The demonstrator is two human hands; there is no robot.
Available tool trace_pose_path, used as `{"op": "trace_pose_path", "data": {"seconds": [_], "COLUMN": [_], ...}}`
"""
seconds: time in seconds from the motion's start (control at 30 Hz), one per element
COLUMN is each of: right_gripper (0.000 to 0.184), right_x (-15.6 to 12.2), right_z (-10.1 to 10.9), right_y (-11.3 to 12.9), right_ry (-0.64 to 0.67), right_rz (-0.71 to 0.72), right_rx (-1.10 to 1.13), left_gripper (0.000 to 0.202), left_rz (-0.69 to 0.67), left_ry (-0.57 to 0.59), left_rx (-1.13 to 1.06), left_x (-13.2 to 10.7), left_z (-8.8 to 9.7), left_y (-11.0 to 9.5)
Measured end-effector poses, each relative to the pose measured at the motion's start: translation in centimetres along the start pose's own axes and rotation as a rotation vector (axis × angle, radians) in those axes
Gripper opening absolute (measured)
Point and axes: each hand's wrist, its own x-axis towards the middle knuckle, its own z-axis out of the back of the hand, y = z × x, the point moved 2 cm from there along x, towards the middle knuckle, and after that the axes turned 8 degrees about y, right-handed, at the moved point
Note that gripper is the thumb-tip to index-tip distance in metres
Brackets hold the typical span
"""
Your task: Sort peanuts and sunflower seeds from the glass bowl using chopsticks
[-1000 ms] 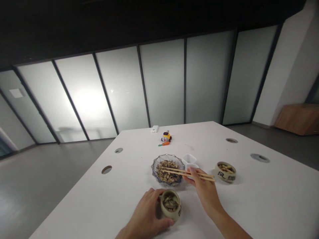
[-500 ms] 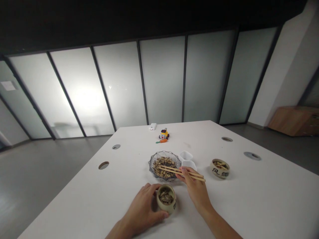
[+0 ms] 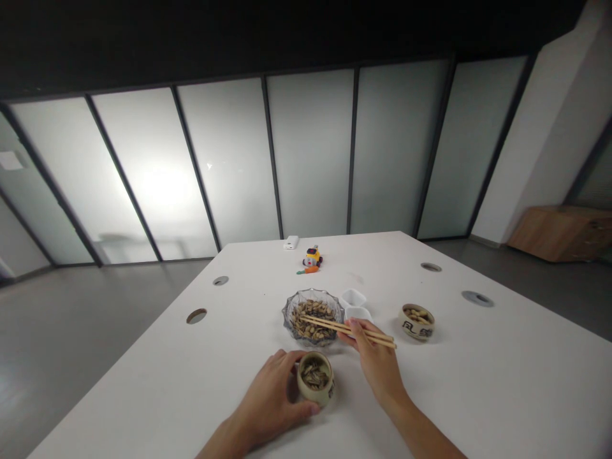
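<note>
My left hand (image 3: 273, 395) is wrapped round a small beige ceramic cup (image 3: 323, 403) at the near side of the table. Inside the cup lie some sunflower seeds (image 3: 315, 375). A pair of wooden chopsticks (image 3: 335, 326) is gripped in my right hand (image 3: 375, 363). Their tips reach left into a clear scalloped glass bowl (image 3: 289, 331) and touch the heap of striped sunflower seeds (image 3: 313, 310) there. Whether a seed is pinched between the tips is too small to tell.
Two white plastic dishes (image 3: 353, 298) stand right of the glass bowl. Farther right is a beige bowl (image 3: 415, 329) of peanuts. A yellow toy vehicle (image 3: 312, 257), an orange-and-green carrot-like piece (image 3: 308, 270) and a white box-shaped device (image 3: 291, 242) lie farther back. The white table (image 3: 229, 370) has round holes.
The whole view has shifted slightly, moving the table's things a little to the left. Both hands keep their grips, and the chopstick tips remain among the seeds, a touch farther left over the bowl.
</note>
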Motion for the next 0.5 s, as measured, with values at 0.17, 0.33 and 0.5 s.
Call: {"op": "trace_pose_path", "data": {"seconds": [0.17,0.33,0.5], "right_gripper": [0.053,0.051,0.049], "right_x": [0.0,-0.1,-0.3], "right_z": [0.4,0.6,0.7], "right_y": [0.0,0.7,1.6], "right_ry": [0.009,0.010,0.019], "right_rz": [0.005,0.059,0.085], "right_rx": [0.001,-0.067,-0.159], "left_gripper": [0.072,0.071,0.070], "left_rz": [-0.018,-0.022,-0.019], "left_ry": [0.000,-0.003,0.008], "left_rx": [-0.002,-0.007,0.001], "left_x": [0.0,0.0,0.0], "left_z": [0.0,0.1,0.2], "left_y": [0.1,-0.2,-0.3]}}
